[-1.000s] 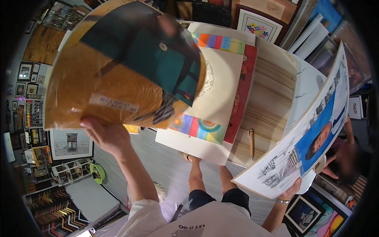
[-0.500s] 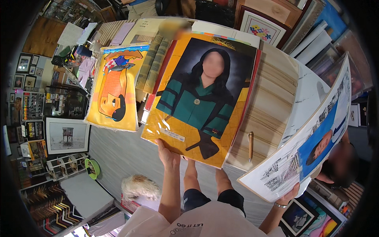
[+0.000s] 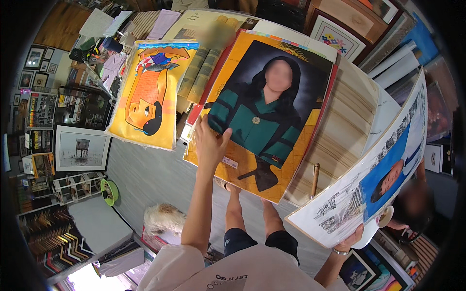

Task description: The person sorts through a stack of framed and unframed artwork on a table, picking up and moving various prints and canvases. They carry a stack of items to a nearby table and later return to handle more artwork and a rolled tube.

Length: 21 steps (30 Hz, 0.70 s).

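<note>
Portrait print (image 3: 255,131) lies under splayed left hand (image 3: 211,145), right hand (image 3: 351,238) gripping a board (image 3: 337,213) perhaps overlapping a pen (image 3: 315,178).

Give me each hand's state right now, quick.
Left hand: open, spread over the left edge of the green-gown portrait.
Right hand: closed, holding the sketch-bordered portrait by its lower edge.

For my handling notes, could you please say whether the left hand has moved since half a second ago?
Yes: judged against the pen, the left hand has moved up the picture, along the left side of the portrait.
</note>
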Tool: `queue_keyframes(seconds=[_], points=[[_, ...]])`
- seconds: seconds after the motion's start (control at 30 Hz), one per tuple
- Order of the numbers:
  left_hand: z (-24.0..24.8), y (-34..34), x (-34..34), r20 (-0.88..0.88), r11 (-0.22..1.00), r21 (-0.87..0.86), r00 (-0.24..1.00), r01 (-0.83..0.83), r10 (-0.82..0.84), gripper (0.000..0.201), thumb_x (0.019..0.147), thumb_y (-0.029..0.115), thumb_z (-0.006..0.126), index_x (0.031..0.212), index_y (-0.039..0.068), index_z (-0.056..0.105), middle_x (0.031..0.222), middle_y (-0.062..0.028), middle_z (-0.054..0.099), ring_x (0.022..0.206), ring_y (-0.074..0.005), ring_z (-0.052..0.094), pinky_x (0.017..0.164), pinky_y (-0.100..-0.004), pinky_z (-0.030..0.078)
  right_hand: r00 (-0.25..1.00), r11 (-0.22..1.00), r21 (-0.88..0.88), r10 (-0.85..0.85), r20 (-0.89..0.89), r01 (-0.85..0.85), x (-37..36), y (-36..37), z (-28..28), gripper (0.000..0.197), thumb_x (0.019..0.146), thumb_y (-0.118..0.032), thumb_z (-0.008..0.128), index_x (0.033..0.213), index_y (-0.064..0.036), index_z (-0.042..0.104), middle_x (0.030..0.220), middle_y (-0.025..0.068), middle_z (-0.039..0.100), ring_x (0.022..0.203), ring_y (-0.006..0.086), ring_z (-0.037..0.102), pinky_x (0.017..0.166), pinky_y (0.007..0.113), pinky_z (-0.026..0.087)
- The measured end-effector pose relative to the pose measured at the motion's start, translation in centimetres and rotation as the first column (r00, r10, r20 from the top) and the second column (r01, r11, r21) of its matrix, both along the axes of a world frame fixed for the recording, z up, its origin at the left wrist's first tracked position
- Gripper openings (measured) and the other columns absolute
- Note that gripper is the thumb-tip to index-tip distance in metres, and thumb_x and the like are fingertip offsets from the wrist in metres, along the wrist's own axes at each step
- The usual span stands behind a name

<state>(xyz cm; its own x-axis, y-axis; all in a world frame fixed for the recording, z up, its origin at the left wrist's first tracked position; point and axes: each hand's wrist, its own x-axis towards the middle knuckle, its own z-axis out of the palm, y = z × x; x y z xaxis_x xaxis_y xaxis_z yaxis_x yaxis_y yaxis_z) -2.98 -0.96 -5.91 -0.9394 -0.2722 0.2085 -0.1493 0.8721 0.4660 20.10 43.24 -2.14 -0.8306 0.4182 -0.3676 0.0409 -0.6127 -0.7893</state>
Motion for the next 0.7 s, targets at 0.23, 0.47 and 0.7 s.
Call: queue_keyframes(seconds=[0.23,0.47,0.7], points=[[1.4,0.0,-3.2,0.287,0.984,-0.174,0.954,-0.034,0.084,0.095,0.056,0.048,0.086,0.13,0.003,0.048,0.12,-0.0183,0.054,0.117,-0.0361,0.049,0.096,-0.0457,0.04,0.997,0.968,0.246,0.039,0.067,-0.055,2.2,2.8,-1.9,0.064,0.09,-0.046,0.055,0.132,0.0016,0.044,0.122,0.0149,0.056,0.105,0.0255,0.059,0.086,0.039,0.052],[0.6,-4.3,-5.4,0.171,0.886,0.464,0.982,-0.012,-0.076,0.029,0.077,0.023,0.078,0.085,-0.001,0.062,0.082,-0.0157,0.066,0.08,-0.0276,0.064,0.072,-0.0336,0.048,0.995,0.972,0.226,0.039,0.095,-0.06,1.7,2.1,-0.9,0.07,0.091,-0.048,0.054,0.138,0.0015,0.037,0.127,0.0145,0.051,0.109,0.0252,0.056,0.09,0.038,0.049],[9.2,0.8,-5.8,0.163,0.521,0.849,0.981,-0.087,-0.103,0.02,0.089,0.017,0.065,0.084,-0.001,0.059,0.085,-0.0072,0.067,0.071,-0.0169,0.065,0.063,-0.029,0.05,0.995,0.984,0.172,0.041,0.087,-0.056,2.5,2.8,-1.0,0.064,0.091,-0.044,0.052,0.136,0.0005,0.04,0.13,0.0142,0.049,0.116,0.0256,0.051,0.098,0.041,0.043]])
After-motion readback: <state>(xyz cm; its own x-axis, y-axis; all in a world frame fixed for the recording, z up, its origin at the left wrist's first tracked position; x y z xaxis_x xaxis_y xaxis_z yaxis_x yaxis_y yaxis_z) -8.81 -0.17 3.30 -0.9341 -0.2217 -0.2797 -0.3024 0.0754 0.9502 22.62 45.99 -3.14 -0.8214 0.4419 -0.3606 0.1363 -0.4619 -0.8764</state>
